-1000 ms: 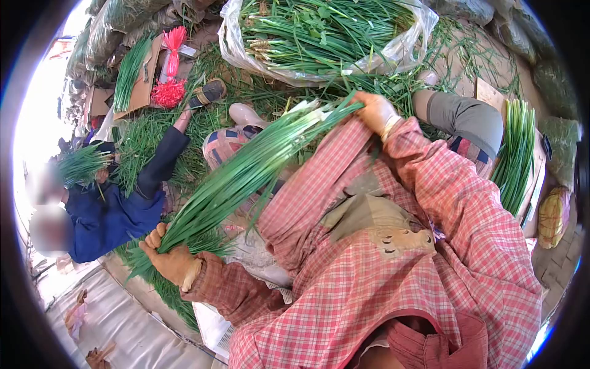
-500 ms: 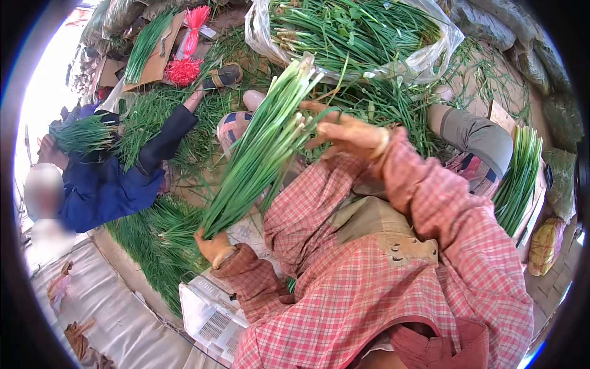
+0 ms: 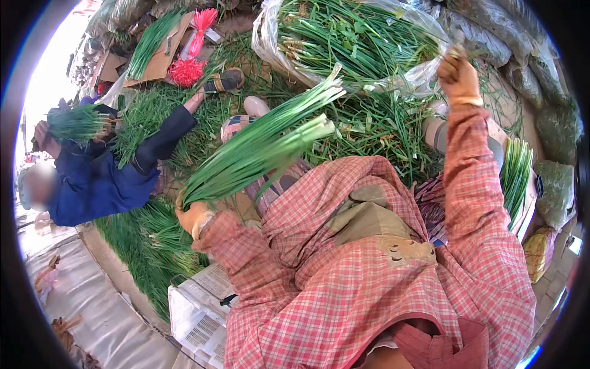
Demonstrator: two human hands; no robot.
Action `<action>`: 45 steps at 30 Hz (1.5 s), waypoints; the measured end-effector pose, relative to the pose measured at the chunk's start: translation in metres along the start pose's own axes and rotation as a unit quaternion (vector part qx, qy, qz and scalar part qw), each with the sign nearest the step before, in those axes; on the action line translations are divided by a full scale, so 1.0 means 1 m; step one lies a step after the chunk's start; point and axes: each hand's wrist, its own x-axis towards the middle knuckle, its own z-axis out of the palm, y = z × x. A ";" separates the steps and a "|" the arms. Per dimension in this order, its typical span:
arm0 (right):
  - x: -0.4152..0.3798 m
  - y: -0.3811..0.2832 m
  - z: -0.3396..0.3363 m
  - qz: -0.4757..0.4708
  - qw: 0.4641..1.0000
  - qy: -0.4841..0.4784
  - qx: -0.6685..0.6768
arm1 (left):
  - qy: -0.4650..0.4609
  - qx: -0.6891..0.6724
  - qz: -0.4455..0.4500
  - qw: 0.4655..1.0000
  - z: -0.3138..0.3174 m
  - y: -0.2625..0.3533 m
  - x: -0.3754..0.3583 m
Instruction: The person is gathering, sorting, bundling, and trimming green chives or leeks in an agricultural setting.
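Note:
My left hand [image 3: 193, 216] is closed round the leafy lower end of a bunch of chives [image 3: 246, 150]. The bunch slants up to the right, its pale stalk ends splayed in two clumps above my lap. Raised at the upper right, my right hand [image 3: 461, 80] is a fist beside the edge of a clear plastic sheet [image 3: 265, 40]. Something small and blurred shows at its fingertips; I cannot tell what it is. Loose chives [image 3: 359, 27] are heaped on the sheet.
Leaf scraps [image 3: 381, 138] cover the ground before me. A person in blue [image 3: 104, 190] holds chives at left. More chives [image 3: 150, 246] lie beside a white crate [image 3: 206, 307]. Pink ties [image 3: 187, 72] lie by cardboard; stalks [image 3: 516, 172] stand at right.
My right hand has left the bunch's stalk ends and swung up and right, closing into a fist. My left hand has shifted left and up with the bunch, which now slants flatter.

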 end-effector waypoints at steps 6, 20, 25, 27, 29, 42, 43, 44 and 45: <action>-0.083 0.095 0.050 0.131 0.845 -0.139 -0.500 | 0.028 0.055 0.078 0.995 0.003 -0.018 -0.034; -0.125 0.154 0.143 0.334 0.919 -0.173 -0.120 | -0.091 -0.145 0.129 0.977 0.012 -0.073 -0.021; -0.108 0.076 0.116 0.184 0.958 -0.089 0.201 | -0.030 0.039 0.157 0.986 0.002 -0.057 -0.028; -0.098 0.037 0.086 0.136 0.953 -0.167 0.212 | -0.110 -0.037 0.167 0.979 0.011 -0.104 0.015; -0.096 0.021 0.054 0.129 0.974 -0.160 0.091 | -0.110 0.016 0.152 0.982 0.013 -0.124 0.030; -0.019 0.155 0.168 0.127 0.860 -0.427 -0.248 | -0.265 -0.438 -0.071 0.856 0.062 -0.198 0.100; -0.018 0.160 0.164 0.103 0.820 -0.444 -0.346 | -0.250 -0.430 -0.059 0.866 0.062 -0.193 0.093; -0.018 0.169 0.156 0.079 0.770 -0.457 -0.439 | -0.234 -0.422 -0.048 0.875 0.062 -0.189 0.086; -0.019 0.173 0.150 0.053 0.710 -0.464 -0.527 | -0.204 -0.455 -0.047 0.866 0.056 -0.168 0.067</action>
